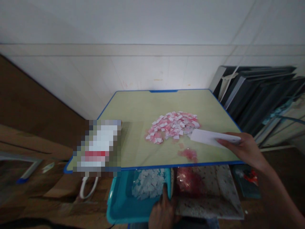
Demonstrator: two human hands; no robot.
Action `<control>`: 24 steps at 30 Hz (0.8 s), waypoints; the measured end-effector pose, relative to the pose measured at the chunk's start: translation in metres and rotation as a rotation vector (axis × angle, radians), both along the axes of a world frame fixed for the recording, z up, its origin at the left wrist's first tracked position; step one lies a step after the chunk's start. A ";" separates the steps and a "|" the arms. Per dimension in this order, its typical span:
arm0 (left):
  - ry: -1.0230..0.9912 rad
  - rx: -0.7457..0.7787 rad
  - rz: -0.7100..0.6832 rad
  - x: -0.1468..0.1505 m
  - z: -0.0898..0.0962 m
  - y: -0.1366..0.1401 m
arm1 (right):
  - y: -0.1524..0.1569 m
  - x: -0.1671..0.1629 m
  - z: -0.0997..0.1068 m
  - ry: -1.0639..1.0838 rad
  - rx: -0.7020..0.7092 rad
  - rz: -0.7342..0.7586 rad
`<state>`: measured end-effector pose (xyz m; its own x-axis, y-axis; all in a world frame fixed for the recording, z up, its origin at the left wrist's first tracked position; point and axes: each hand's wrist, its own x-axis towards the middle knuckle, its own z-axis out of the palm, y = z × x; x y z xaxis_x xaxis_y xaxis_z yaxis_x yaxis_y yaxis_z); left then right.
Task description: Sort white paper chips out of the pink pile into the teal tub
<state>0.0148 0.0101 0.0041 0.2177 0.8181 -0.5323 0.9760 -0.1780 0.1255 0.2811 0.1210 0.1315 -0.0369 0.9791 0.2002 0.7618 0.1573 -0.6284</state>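
My right hand [240,147] grips a long white flat scraper-like piece [209,137], its far end touching the right edge of a pile of small white and pink squares [175,124]. A smaller cluster of pink pieces [189,154] lies nearer the table's front edge. Below that edge, my left hand [163,210] is at the right side of a teal tray [124,203]. Its index finger stretches along the tray's inner wall, and the other fingers curl at the rim, partly hidden. White squares [149,183] lie inside this tray.
The pale table [133,105] has a blue edge. A blurred-out white object [100,143] stands at its left. A worn grey tray [212,203] with pink pieces [188,181] sits beside the teal one. Dark flat panels [259,92] lean at the right; a wall is behind.
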 end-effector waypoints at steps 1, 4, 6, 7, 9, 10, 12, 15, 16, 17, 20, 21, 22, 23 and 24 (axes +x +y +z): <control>0.001 0.002 0.002 0.000 0.000 0.000 | -0.001 0.001 -0.001 -0.005 0.005 -0.014; -0.006 0.017 0.002 0.000 0.001 0.000 | -0.001 0.002 -0.003 -0.014 0.020 -0.044; -0.012 0.006 0.001 0.000 0.002 0.000 | 0.000 0.002 -0.004 -0.014 0.027 -0.049; -0.016 -0.001 0.003 0.000 0.002 0.000 | 0.000 0.001 -0.005 -0.013 0.032 -0.052; -0.022 -0.010 0.008 -0.001 0.003 0.001 | 0.001 -0.001 -0.007 -0.006 0.045 -0.061; -0.025 -0.011 0.008 -0.001 0.003 0.001 | 0.002 -0.002 -0.008 -0.002 0.053 -0.067; -0.028 -0.012 0.001 -0.001 0.003 0.001 | 0.004 -0.004 -0.011 0.007 0.068 -0.080; -0.012 -0.006 -0.005 -0.001 0.003 0.000 | 0.006 -0.007 -0.016 0.022 0.082 -0.096; -0.005 0.003 -0.005 0.000 0.002 0.000 | 0.007 -0.008 -0.018 0.029 0.082 -0.096; 0.001 0.012 -0.003 0.000 0.002 0.000 | 0.008 -0.008 -0.020 0.035 0.080 -0.093; 0.014 0.036 -0.008 0.001 0.001 -0.001 | 0.012 -0.009 -0.024 0.057 0.068 -0.075; 0.019 0.043 -0.010 0.001 0.000 -0.002 | 0.012 -0.009 -0.025 0.063 0.063 -0.069; 0.023 0.048 -0.012 0.000 0.000 -0.002 | 0.013 -0.009 -0.025 0.068 0.057 -0.063; 0.025 0.052 -0.013 0.000 0.000 -0.002 | 0.013 -0.008 -0.025 0.073 0.050 -0.057; 0.023 0.056 -0.013 0.000 0.000 -0.002 | 0.013 -0.008 -0.024 0.077 0.042 -0.050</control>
